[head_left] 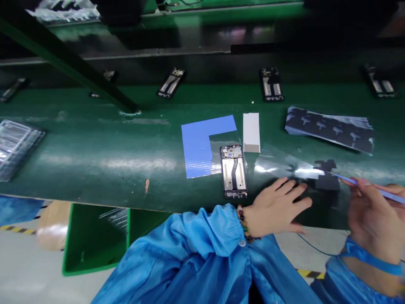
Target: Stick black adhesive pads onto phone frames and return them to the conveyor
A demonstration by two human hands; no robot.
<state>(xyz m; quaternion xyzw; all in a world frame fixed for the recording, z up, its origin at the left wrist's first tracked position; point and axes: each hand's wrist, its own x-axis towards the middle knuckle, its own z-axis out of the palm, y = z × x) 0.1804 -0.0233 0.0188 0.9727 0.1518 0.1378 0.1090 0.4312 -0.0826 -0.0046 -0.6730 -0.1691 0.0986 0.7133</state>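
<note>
From my head camera, I set a blue tool [346, 179] to a black piece [327, 182] near the bench's [95, 164] front edge.
My hands are apart: left hand [275, 207] spread, empty, beside clear film [274, 161]; right hand [376, 211], blurred, clasping the tool. An uncovered phone [234, 172] lies near that edge, left of both; the piece, I judge, is not yet lifted.

1. We wore a glossy blue jacket [190, 266], its fabric loosely creased.
2. Our left cuff [226, 223] was gathered, with a small pale button [242, 243] nearby.
3. Our left hand [278, 207] had a bracelet [243, 220] of dark, green and amber beads behind it.
4. Behind our right hand [375, 213], we wore a blue strap [375, 256] beside a thin dark cable [316, 250].
</note>
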